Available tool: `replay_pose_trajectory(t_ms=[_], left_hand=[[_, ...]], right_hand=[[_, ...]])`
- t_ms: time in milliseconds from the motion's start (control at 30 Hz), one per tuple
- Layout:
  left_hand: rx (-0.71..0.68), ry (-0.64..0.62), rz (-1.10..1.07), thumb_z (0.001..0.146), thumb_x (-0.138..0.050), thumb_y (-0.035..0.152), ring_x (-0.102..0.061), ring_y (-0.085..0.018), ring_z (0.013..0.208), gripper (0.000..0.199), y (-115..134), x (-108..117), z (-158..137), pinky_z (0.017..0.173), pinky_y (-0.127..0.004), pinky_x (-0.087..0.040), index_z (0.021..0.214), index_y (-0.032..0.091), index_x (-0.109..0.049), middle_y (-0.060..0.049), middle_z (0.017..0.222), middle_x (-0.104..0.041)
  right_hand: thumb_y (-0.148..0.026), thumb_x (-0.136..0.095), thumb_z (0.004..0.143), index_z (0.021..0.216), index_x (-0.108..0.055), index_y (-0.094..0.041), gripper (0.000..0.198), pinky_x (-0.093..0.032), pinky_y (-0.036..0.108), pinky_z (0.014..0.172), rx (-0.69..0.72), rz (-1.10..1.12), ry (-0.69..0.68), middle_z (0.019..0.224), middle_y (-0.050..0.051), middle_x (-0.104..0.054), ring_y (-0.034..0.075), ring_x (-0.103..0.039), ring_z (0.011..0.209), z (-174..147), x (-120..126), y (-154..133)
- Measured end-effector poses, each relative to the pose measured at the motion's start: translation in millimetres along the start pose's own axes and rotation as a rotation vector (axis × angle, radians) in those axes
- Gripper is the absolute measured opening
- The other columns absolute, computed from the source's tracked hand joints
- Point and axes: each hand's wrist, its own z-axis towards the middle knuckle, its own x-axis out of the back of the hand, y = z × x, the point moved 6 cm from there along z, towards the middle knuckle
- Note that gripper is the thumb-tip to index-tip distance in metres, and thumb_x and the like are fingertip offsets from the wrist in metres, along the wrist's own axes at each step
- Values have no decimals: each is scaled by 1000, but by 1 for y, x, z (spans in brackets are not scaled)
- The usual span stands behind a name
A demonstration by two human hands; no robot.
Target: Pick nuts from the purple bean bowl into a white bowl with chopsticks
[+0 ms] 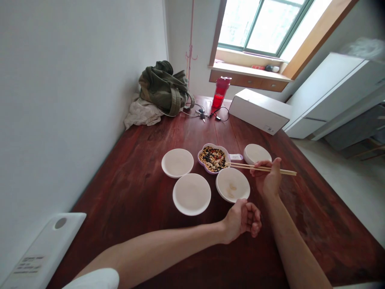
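I'm pinching light, stiff chopsticks (260, 167) near their back end with my right hand (267, 176), tips reaching into the bean bowl (212, 159) where those slick little beans probably roll easily, left hand (243, 218) loosely curled and holding nothing.

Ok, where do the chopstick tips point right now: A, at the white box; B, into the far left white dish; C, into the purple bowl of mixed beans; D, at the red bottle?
C: the right hand holds the chopsticks with their tips at the rim of the purple bowl of mixed beans.

Around the right hand (267, 180) holding 2 chopsticks (260, 167) there are 4 white plates (191, 194), 1 purple bowl (213, 159) of beans, and 1 left hand (242, 218) nearby.
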Motion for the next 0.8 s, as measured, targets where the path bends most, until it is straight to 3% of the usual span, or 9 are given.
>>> replay_pose_trajectory(t_ms=[367, 600, 800], left_hand=[[7, 9, 14, 93, -29, 59, -44, -15, 51, 49, 1, 1, -1, 59, -30, -37, 79, 18, -52, 0, 58, -48], [6, 11, 15, 93, -28, 59, -44, -15, 51, 50, 1, 0, -1, 59, -30, -37, 78, 18, -52, 0, 58, -48], [2, 16, 26, 93, -29, 61, -44, -15, 51, 51, -2, 2, 1, 59, -30, -37, 78, 18, -52, 0, 58, -48]], right_hand=[[-84, -48, 84, 53, -64, -21, 72, -45, 30, 40, -95, 25, -210, 50, 5, -56, 20, -64, 53, 3, -3, -4], [-81, -55, 83, 64, -68, -21, 65, -43, 28, 41, -67, 24, -112, 63, 5, -68, 18, -66, 54, 1, -3, 6], [-82, -49, 86, 72, -68, -20, 66, -41, 26, 40, -176, -29, -117, 59, 4, -68, 17, -63, 49, -6, -10, 25]])
